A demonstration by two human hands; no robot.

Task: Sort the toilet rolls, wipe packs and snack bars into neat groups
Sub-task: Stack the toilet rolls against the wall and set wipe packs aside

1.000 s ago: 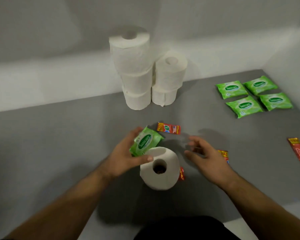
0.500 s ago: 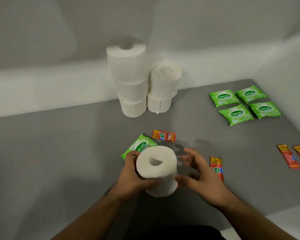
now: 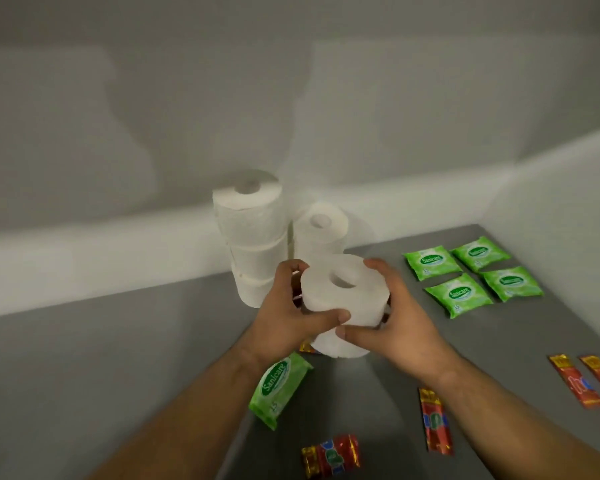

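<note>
Head view: one roll is held upright between the left hand and the right hand, fingers curled round its sides, just in front of two stacks by the wall. Four packs are grouped at right. A loose pack and scattered bars lie on the grey surface below the arms.

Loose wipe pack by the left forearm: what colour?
Light green wipe pack, with a darker green oval label and white lettering. The head view shows it clearly.
</note>
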